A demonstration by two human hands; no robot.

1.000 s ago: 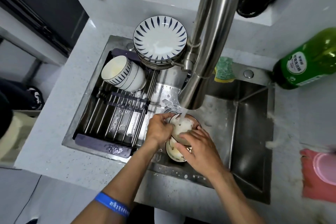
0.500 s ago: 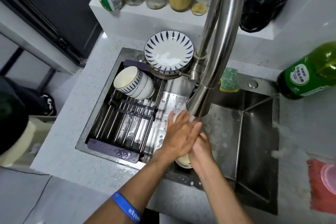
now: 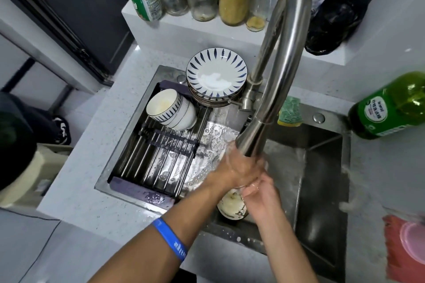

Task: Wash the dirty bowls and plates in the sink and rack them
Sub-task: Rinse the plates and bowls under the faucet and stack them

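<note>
Draining on the rack (image 3: pixel 147 163) at left sit nested striped bowls (image 3: pixel 171 109) and stacked plates (image 3: pixel 216 76). Under the faucet (image 3: pixel 273 89), the left hand (image 3: pixel 239 167), flat 0.5 s ago, now lies across the right hand (image 3: pixel 259 193); whether either grips anything I cannot tell. 1 dirty bowl (image 3: pixel 231 205) waits in the sink (image 3: pixel 322 190), so washing continues.

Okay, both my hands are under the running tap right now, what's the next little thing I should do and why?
Probably reach the right hand down for the soiled white bowl in the steel sink. Both hands, the left hand included, seem to hold nothing, while the dish rack holds only the nested blue-striped bowls.
</note>
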